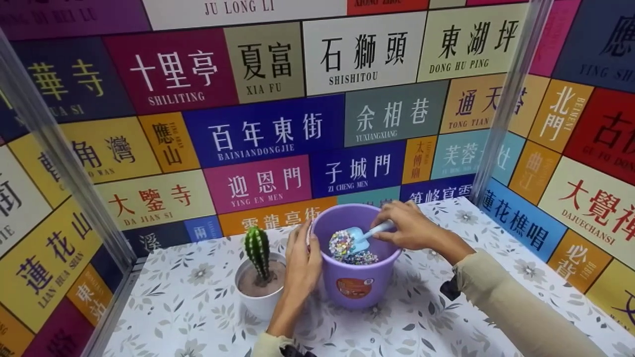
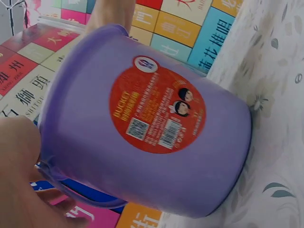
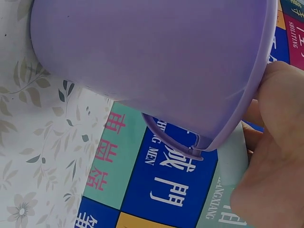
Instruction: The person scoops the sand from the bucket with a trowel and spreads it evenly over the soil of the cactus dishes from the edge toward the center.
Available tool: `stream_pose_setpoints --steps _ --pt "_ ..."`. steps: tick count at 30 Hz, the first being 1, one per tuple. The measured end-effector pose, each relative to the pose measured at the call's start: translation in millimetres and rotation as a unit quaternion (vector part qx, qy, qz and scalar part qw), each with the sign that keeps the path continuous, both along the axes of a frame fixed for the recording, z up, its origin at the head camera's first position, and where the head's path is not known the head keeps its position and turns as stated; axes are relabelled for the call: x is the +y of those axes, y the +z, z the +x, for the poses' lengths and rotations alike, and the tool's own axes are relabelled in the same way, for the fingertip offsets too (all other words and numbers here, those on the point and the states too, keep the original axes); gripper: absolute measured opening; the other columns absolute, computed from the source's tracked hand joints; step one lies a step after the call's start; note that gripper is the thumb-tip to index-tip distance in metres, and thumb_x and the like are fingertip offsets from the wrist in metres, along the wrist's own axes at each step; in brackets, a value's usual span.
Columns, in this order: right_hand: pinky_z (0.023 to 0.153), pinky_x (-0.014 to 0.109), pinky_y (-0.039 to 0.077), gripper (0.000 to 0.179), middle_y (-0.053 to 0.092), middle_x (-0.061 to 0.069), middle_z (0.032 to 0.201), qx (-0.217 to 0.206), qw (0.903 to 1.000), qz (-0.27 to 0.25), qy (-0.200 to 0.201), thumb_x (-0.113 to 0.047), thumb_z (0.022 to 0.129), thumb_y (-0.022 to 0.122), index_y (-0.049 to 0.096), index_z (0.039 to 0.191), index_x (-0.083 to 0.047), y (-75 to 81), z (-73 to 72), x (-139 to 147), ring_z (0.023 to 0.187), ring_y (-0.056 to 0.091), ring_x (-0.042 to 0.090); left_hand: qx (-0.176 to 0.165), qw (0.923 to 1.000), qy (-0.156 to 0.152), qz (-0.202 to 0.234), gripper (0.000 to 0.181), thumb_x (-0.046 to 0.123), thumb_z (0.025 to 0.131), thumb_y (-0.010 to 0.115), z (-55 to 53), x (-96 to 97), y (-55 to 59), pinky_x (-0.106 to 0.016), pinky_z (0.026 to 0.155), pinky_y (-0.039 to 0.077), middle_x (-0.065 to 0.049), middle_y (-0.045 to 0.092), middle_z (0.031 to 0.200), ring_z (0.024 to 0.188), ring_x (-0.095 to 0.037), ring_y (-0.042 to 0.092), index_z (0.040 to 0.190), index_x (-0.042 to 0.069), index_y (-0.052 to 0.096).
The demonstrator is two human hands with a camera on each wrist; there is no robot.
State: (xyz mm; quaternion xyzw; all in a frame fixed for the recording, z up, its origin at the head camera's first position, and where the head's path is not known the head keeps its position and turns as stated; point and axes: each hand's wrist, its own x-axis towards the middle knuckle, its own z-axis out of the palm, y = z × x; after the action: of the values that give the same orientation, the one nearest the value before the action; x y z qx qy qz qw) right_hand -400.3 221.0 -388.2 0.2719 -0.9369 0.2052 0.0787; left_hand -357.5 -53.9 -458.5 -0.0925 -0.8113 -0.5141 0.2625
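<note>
Right fingers pinching blue scoop, long axis slanting, blade down-left.

The right hand is hanging by a purple bucket's rim. The bucket is standing on a leafy white tablecloth.

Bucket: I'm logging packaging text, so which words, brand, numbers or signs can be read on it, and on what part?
"BUCKET": yellow capitals on the red label of the bucket.
Yellow Chinese characters beside that word: too blurred to read.
Round logo at the label's edge: no brand readable.
Square code on the label: no readable text.
Remaining small print: too small; no number readable.
</note>
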Motion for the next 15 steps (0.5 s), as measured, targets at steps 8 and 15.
stream_pose_setpoints --steps 8,15 --pt "0.102 0.051 0.035 0.013 0.071 -0.002 0.102 -0.002 0.9999 -0.009 -0.006 -0.027 0.092 0.086 0.085 0.103 -0.02 1.2 -0.3 -0.5 0.107 0.058 0.024 0.067 0.9977 -0.01 -0.007 0.029 0.024 0.111 0.062 15.2 -14.1 33.8 -0.053 0.125 0.047 -0.01 0.07 0.14 0.141 -0.032 0.062 0.134 0.01 0.074" --pt "0.105 0.051 0.034 0.016 0.071 -0.002 0.102 -0.014 0.9996 -0.018 -0.015 -0.027 0.093 0.085 0.085 0.106 -0.019 8.5 1.0 -5.5 0.106 0.057 0.023 0.148 0.9883 -0.038 -0.003 0.014 0.012 0.106 0.069 30.9 -33.1 66.1 -0.027 0.107 0.06 -0.01 0.077 0.12 0.117 -0.022 0.075 0.098 0.005 0.078"
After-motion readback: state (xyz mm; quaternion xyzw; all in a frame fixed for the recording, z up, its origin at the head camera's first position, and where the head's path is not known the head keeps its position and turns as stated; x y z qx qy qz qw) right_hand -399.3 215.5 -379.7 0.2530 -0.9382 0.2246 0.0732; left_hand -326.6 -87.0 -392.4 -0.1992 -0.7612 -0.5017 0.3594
